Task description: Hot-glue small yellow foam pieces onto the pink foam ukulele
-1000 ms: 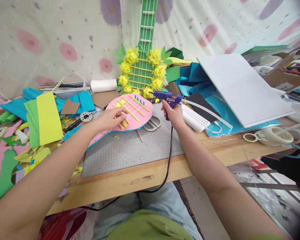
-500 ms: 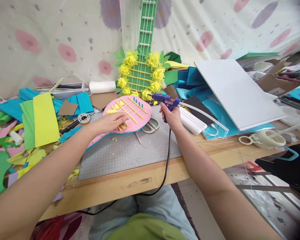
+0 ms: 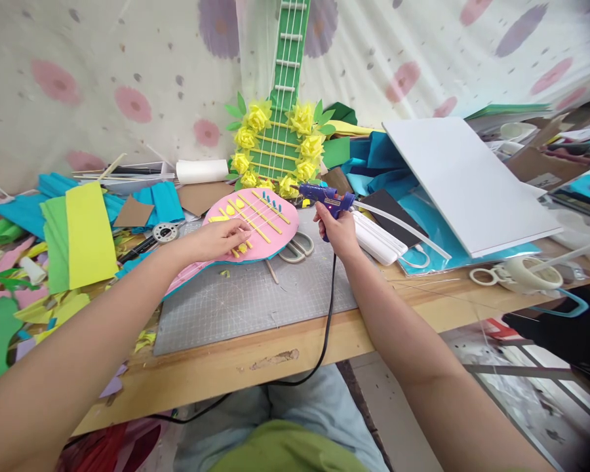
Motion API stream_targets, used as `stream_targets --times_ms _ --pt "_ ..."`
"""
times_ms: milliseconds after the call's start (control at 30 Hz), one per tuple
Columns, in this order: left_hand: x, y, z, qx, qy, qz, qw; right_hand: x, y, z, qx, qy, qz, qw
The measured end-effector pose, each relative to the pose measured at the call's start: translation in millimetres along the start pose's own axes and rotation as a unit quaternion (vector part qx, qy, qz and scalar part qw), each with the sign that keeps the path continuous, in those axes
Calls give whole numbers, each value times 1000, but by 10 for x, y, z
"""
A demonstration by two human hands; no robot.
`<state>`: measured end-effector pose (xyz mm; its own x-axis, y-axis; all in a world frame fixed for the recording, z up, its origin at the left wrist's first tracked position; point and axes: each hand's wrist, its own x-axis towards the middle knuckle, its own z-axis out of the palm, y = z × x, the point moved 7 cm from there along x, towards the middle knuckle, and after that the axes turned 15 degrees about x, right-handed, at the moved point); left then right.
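The neck of the pink guitar (image 3: 278,235) is partly hidden by the left forearm (image 3: 128,311), and the blades of the scissors (image 3: 297,246) are covered by its round body, which is laid on the grey cutting mat (image 3: 255,295). The fingers of the left hand (image 3: 229,237) are bent and held close together at the yellow strips (image 3: 260,214); whether something small is pinched there, it cannot be told. By the right hand (image 3: 338,229) the handle of a blue glue gun (image 3: 334,202) is gripped, with its nozzle pointed to the left. The top of the green guitar (image 3: 285,98) is cut off by the upper edge of the view. In the white box (image 3: 168,176) at the back, thin sticks (image 3: 112,167) are held. Blue sheets (image 3: 420,213) are enclosed in a clear plastic bag (image 3: 452,259), partly covered by a smooth white board (image 3: 467,183). Yellow flowers (image 3: 257,115) with pointed petals are set around the green guitar's body. The worktop (image 3: 201,367) is made of pale wood.
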<state>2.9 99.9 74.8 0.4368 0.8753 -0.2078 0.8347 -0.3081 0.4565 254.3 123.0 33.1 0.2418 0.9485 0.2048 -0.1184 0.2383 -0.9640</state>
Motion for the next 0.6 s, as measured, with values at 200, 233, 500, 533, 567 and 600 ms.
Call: stream_targets --times_ms 200,233,500,533,567,600 --pt "-59 -46 -16 30 2 13 999 -6 -3 -6 8 4 5 1000" --pt "-61 -55 -17 41 7 21 999 -4 1 -8 8 4 5 1000" --pt "-110 -89 -154 148 73 40 986 -14 62 36 88 8 30 996" --pt "-122 -111 -187 165 84 32 982 -17 90 48 106 8 47 993" --pt "-134 -144 -211 187 90 20 978 -21 124 61 123 7 68 990" --pt "-146 -184 -220 209 88 7 974 -25 161 73 136 6 89 987"
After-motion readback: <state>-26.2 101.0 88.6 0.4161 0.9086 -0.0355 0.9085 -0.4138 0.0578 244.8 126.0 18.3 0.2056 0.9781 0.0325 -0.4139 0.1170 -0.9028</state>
